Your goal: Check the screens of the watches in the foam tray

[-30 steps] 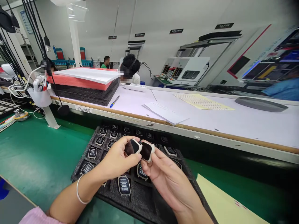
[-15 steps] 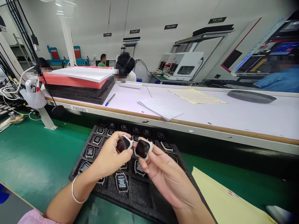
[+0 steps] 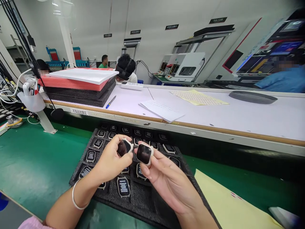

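My left hand (image 3: 111, 162) pinches a small white watch body with a dark glossy face (image 3: 124, 147). My right hand (image 3: 164, 179) grips a second white watch body (image 3: 144, 154) right beside it, screens facing me. Both are held just above a black foam tray (image 3: 147, 200) on the green bench mat. Several more watch bodies with labelled screens (image 3: 123, 186) lie in the tray's pockets under and behind my hands. A silver bangle (image 3: 75, 198) circles my left wrist.
A raised white shelf (image 3: 238, 121) runs behind the tray, carrying stacked foam sheets (image 3: 81, 86), a blue pen (image 3: 110, 102), papers (image 3: 162, 110) and a yellow sheet (image 3: 197, 98). A yellow card (image 3: 228, 203) lies at my right. Other people sit beyond the shelf; cables hang at left.
Both hands with their watch bodies have drifted slightly left and up in the view as my head shifted; the two pieces stay side by side and the grips are unchanged.
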The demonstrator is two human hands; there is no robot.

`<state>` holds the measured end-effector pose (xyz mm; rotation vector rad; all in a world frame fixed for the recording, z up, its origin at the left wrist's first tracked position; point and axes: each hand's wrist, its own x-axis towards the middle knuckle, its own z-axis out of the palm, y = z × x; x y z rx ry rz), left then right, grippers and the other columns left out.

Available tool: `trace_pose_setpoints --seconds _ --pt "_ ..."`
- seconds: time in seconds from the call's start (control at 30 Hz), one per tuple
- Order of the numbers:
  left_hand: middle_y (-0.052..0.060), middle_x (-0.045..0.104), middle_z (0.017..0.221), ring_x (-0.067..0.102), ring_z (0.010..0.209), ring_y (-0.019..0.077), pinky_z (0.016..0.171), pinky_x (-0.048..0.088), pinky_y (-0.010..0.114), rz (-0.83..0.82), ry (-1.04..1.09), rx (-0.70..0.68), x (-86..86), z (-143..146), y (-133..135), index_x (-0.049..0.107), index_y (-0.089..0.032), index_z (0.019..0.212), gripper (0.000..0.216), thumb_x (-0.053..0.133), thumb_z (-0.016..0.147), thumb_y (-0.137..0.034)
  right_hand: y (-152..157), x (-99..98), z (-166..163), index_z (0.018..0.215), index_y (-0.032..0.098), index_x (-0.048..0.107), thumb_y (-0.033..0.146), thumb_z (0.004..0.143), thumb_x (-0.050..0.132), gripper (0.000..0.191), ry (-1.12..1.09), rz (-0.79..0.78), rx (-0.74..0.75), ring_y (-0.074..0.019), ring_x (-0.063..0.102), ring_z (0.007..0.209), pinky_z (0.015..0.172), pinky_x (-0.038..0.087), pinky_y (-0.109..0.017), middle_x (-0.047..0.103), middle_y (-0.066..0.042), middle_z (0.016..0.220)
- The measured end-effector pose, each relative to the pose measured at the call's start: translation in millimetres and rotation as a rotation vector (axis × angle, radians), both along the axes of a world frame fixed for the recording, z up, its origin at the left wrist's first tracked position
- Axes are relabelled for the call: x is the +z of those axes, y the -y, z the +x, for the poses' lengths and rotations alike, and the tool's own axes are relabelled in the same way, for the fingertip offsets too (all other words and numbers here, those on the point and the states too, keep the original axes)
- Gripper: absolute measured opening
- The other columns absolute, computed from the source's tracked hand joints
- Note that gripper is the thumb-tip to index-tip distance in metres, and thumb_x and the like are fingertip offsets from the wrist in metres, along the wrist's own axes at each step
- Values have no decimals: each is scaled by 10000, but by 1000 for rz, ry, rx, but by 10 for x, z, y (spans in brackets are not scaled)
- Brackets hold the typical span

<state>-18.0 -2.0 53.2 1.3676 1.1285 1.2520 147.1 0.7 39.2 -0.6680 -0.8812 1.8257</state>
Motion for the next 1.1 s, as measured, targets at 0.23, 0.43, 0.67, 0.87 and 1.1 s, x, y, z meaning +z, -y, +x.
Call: trace_pose_setpoints --seconds 0.23,0.43,0.67,0.87,1.1 --pt "-37 500 773 343 491 25 476 262 207 -215 377 -184 21 -29 3 559 -169 1024 351 698 725 -290 14 9 21 1090 249 740 301 777 773 319 -70 -9 42 -81 504 612 563 458 -196 627 -35 972" --pt "-29 503 805 402 572 48 512 315 201 -118 283 -98 0 -38 -1 577 -182 1023 331 701 719 -222 27 24 37 1093 253 735 319 765 787 338 -66 4 43 -88 522 616 560 460 -198 633 -40 884" --pt "-11 536 841 468 708 107 605 380 223 51 -45 64 -31 -3 12 544 -191 1020 315 633 719 -170 -10 -3 21 1110 246 725 331 747 802 380 -56 26 36 -90 530 615 566 461 -206 624 -30 846" --pt "-17 550 846 485 727 124 657 401 247 67 -187 114 -106 -6 -24 538 -218 1057 320 579 741 -187 -40 -73 -17 1102 227 723 301 739 809 380 -100 13 37 -78 532 617 576 456 -210 652 -45 982" --pt "5 563 908 527 783 142 712 434 271 70 -151 104 -148 -12 -84 515 -205 1090 355 594 745 -223 -79 -116 -42 1122 220 714 290 769 784 367 -88 5 17 -102 552 652 598 445 -218 661 -42 891"
